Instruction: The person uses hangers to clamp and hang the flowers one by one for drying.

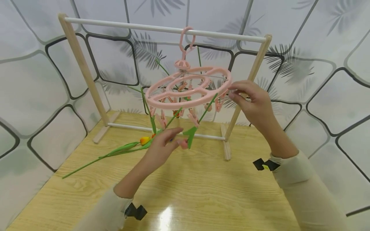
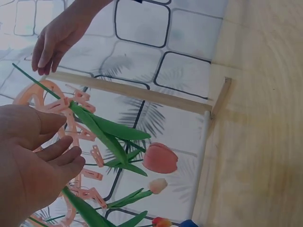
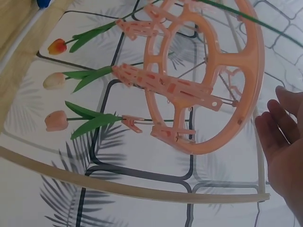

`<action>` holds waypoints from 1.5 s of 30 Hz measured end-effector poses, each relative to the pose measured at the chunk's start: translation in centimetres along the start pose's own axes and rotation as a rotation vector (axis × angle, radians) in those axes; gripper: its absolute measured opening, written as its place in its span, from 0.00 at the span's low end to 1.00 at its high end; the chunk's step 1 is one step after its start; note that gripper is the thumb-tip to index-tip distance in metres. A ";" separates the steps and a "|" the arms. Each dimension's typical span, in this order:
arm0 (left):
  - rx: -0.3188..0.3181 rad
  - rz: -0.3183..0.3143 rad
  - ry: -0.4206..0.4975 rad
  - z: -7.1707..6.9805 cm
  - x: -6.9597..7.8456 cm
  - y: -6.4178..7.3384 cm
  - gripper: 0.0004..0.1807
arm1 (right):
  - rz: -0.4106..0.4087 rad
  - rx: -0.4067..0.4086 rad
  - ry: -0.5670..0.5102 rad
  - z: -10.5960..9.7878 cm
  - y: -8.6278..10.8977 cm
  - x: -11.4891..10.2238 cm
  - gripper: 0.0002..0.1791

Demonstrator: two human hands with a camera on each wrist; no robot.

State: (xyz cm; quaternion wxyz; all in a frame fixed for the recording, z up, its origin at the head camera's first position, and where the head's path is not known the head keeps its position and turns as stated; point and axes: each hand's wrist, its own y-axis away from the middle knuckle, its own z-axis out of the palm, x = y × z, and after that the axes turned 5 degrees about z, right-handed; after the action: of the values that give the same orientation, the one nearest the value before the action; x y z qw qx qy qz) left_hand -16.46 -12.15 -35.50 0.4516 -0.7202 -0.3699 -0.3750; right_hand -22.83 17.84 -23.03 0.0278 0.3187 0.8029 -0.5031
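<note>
A pink round clip hanger (image 1: 188, 104) hangs tilted, with several tulips held upside down in its clips. My left hand (image 1: 162, 146) is below the near rim, close to a hanging pink tulip (image 1: 182, 143) with green leaves. In the left wrist view its fingers are loosely bent and grip nothing, near a pink clip (image 2: 57, 105) and the tulip's stem. At the rim's right side is my right hand (image 1: 254, 99), fingers relaxed. The right wrist view shows it apart from the rim, holding nothing. There, more tulips hang in clips, including a cream one (image 3: 53, 80).
The hanger's hook goes over a white rod (image 1: 138, 26) of a wooden stand (image 1: 82, 64). On the wood-grain table (image 1: 202, 189), a green stem (image 1: 83, 166) lies at the left, with an orange-yellow tulip (image 1: 145, 140) near its leafy end. Patterned cloth (image 1: 29, 80) stands behind.
</note>
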 end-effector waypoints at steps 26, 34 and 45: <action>0.110 -0.230 -0.275 -9.8 -5.6 9.9 0.23 | -0.214 -0.172 0.034 1.5 -2.5 1.3 0.16; 0.095 -0.282 -0.467 -14.8 -7.6 10.7 0.26 | -0.215 -0.174 0.040 1.7 -2.5 1.5 0.18; -0.038 -0.345 -0.601 -19.3 -10.4 10.9 0.23 | -0.195 -0.196 0.024 1.3 -2.2 1.2 0.16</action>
State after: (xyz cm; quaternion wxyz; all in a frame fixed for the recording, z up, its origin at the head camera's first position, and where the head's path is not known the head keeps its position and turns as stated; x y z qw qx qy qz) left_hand -15.57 -35.60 -42.69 0.2390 -0.7335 -0.5957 -0.2235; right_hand -25.35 16.74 -22.42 0.0003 0.2410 0.8756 -0.4187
